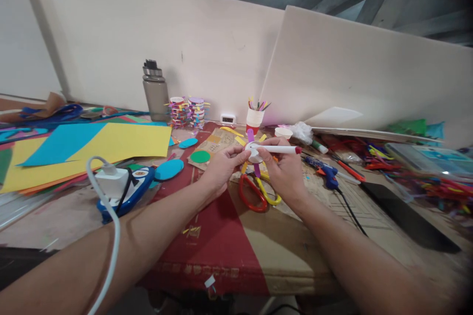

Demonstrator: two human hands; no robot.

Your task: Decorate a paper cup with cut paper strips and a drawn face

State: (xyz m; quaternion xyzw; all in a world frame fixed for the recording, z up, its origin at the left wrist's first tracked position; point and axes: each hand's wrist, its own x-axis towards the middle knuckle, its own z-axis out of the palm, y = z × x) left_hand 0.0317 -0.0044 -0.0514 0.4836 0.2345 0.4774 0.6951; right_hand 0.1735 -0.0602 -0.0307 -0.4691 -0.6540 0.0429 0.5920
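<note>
My left hand (220, 166) pinches a small white paper cup (253, 153) with coloured paper strips stuck around it, held above the table. My right hand (284, 170) grips the same cup from the right and holds a white marker with a red cap (281, 149), which lies across the cup and points right. Directly below both hands lie scissors with red and yellow handles (256, 196) on brown cardboard (288, 246).
Yellow and blue paper sheets (111, 145) cover the left of the table, with a white charger and cable (111, 182). A grey bottle (155, 91), stacked decorated cups (187, 112), a cup of sticks (254, 118), a blue glue gun (327, 174) and pipe cleaners (439, 187) surround the workspace.
</note>
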